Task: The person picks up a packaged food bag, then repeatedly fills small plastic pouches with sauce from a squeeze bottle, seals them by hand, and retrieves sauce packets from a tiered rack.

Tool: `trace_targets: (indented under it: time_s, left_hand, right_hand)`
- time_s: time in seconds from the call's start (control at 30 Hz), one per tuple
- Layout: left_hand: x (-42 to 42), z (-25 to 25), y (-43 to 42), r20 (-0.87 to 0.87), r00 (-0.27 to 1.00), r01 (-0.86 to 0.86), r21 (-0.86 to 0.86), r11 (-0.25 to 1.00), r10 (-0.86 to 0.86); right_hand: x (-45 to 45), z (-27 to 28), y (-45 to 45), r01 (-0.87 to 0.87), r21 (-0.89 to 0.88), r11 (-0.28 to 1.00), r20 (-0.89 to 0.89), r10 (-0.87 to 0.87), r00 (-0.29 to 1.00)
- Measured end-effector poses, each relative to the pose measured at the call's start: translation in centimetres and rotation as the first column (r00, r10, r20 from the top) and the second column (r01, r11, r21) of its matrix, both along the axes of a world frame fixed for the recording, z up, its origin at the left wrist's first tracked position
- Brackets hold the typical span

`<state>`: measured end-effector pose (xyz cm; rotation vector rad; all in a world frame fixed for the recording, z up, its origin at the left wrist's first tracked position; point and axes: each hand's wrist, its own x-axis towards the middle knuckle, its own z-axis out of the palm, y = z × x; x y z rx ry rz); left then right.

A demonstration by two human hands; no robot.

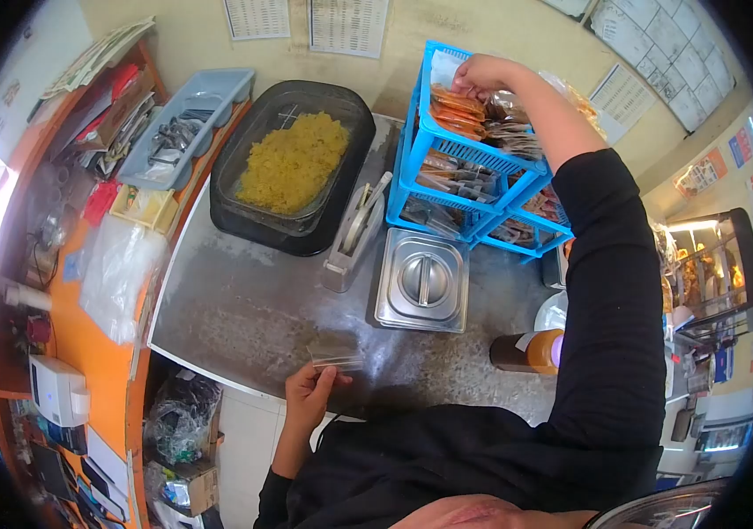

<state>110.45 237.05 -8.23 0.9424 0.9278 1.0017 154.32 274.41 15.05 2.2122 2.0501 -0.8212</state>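
Two hands, well apart: we see the left hand [308, 394] low at the near edge of the steel worktop [249, 309], and the right hand [480, 76] up at the far side of the top blue basket [460, 144].
Left fingers: pinching a clear plastic packet [336, 356] by its near side, so it sticks out over the worktop. We cannot make out its contents.
Right fingers: curled down at the orange sachets [457, 115]. We cannot tell whether they grasp one or only touch.
Packet risk: with so small a hold, a slack thumb could let it slip, onto the worktop or over the edge to the floor.
Sachet risk: the orange sachets lie packed close beside the brown sachets [513, 139]; a hasty tug could bring up several, or push some over the rim.
Basket risk: this is the top tier, so a pull snagged on the rim might shift the stack, we judge.
Bottle risk: the sauce bottle [525, 352] is near the black right sleeve [610, 309]; a careless sweep back of the elbow could knock it.
Along the way: the lidded steel container [421, 280] and tape dispenser [356, 231] lie between the hands; a low reach across might bump either.
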Motion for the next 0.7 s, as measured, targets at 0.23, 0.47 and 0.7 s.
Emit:
trace_targets:
  time_s: [0.23,0.47,0.7]
  left_hand:
    - [1.2,0.0,0.9,0.015,0.999,0.033,0.049,0.998,-0.034]
    - [0.3,-0.7,0.5,0.022,0.998,0.051,0.021,0.998,-0.052]
    - [0.8,-0.3,0.4,0.012,0.999,0.034,-0.021,0.999,-0.033]
  right_hand:
    - [0.2,-3.1,2.7,0.067,-0.005,0.998,0.176,-0.065,0.982]
    - [0.8,-0.3,-0.9,-0.041,-0.124,0.991,-0.259,0.008,0.966]
    - [0.6,-0.8,-1.7,0.135,-0.107,0.985,-0.368,-0.166,0.915]
